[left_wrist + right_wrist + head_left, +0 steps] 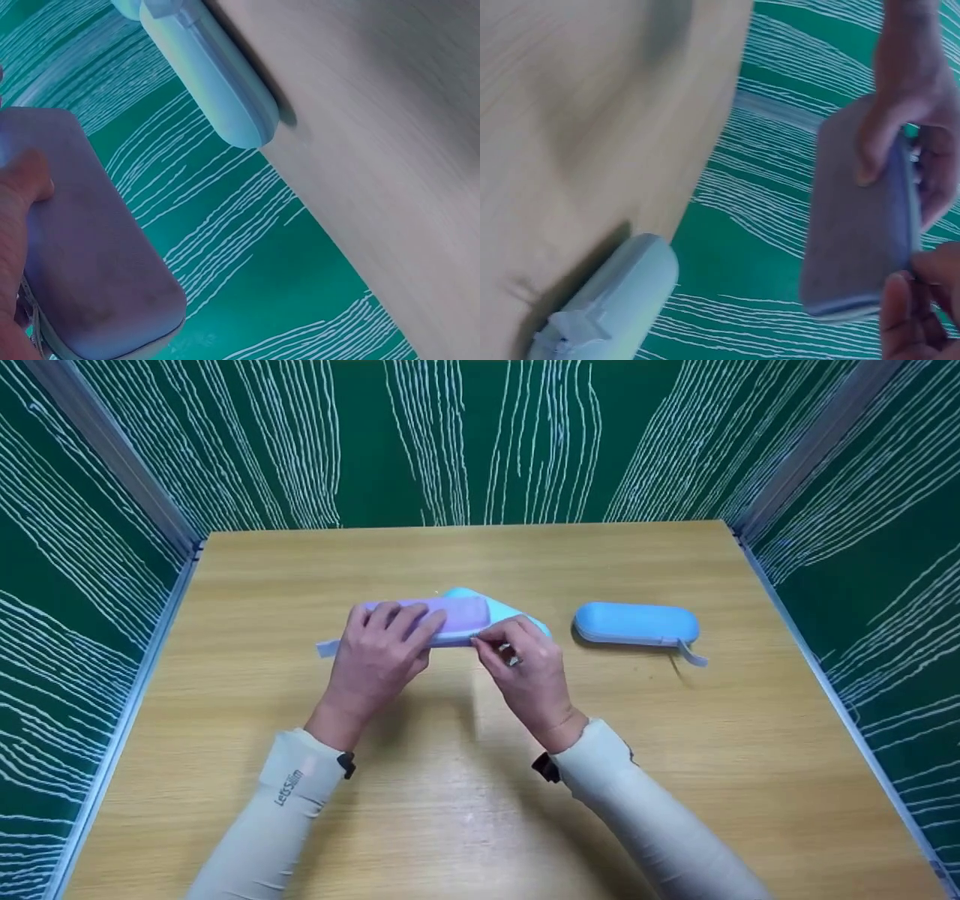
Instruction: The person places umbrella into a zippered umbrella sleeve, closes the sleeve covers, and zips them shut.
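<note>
My left hand [379,652] grips a long purple zippered case [466,615], its fingers spread over the top and its thumb on the underside, as the left wrist view shows. Thumb and forefinger of my right hand [529,667] pinch the zipper pull at the case's near edge, close to the right end; the pull itself is mostly hidden by the fingertips. A short strap [328,648] sticks out from the left end. Held up off the table, the purple case partly covers a turquoise case [517,617] lying slantwise behind it.
A blue zippered case [637,622] lies to the right on the wooden table [480,825], its strap [691,654] pointing toward the near right. Green panels [525,442] with white wavy lines stand behind the table and along both sides.
</note>
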A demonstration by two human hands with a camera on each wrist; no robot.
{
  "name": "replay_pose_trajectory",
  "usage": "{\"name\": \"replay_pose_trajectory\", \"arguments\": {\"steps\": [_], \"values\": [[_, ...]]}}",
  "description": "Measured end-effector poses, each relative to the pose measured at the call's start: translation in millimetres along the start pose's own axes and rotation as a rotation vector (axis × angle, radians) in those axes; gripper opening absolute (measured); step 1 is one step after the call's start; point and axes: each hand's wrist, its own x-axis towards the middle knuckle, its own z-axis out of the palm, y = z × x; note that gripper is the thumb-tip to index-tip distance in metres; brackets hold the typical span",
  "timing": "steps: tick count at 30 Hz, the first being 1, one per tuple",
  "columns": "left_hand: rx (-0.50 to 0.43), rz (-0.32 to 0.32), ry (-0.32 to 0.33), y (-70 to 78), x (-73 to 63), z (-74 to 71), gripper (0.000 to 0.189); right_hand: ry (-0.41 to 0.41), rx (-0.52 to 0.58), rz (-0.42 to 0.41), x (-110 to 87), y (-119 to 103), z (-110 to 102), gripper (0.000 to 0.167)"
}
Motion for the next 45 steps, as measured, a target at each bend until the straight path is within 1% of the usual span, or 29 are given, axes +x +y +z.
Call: {"name": "replay_pose_trajectory", "arguments": {"steps": [1,3,6,8,10,11,15,18,24,29,36,40,43,45], "values": [[0.002,0.001,-0.003,-0.1,0.0,0.1,0.054,-0.031,-0.002,0.044,1.8,-2,-2,0.009],[0.004,0.003,-0.006,-0.2,0.1,0.0,0.055,-0.105,0.031,0.151,6.1,-5,-8,0.009],[0.008,0.007,-0.008,-0.1,-0.2,-0.4,0.056,-0.207,0.175,0.321,13.0,-7,-15,0.008],[0.005,0.007,-0.006,0.1,-0.2,-0.7,0.057,-0.248,0.296,0.415,16.5,-6,-19,0.007],[0.007,0.003,-0.01,0.4,0.3,-1.3,0.058,-0.275,0.383,0.479,19.0,-4,-22,0.006],[0.007,-0.001,-0.01,0.5,0.7,-1.5,0.059,-0.285,0.409,0.498,19.9,-3,-24,0.006],[0.005,-0.012,-0.015,0.7,1.5,-3.1,0.061,-0.324,0.454,0.553,22.3,1,-31,0.009],[-0.023,-0.019,-0.017,0.7,1.3,-3.6,0.059,-0.35,0.467,0.591,23.0,4,-37,0.012],[-0.14,-0.039,-0.011,0.2,-1.8,-3.8,0.054,-0.383,0.471,0.65,23.0,11,-48,0.016],[-0.212,-0.043,0.009,0.2,-2.5,-5.4,0.053,-0.372,0.546,0.686,21.6,18,-55,0.019],[-0.299,-0.039,0.03,-0.3,-4.9,-7.2,0.052,-0.372,0.604,0.676,19.3,25,-59,0.02],[-0.399,-0.033,0.062,-0.8,-5.4,-6.8,0.052,-0.372,0.644,0.681,19.1,26,-60,0.018],[-0.462,-0.026,0.079,-1.4,-4.3,-6.3,0.054,-0.386,0.701,0.674,18.3,26,-61,0.015],[-0.475,-0.023,0.074,-1.5,-3.6,-6.6,0.055,-0.407,0.756,0.659,16.7,27,-62,0.012]]}}
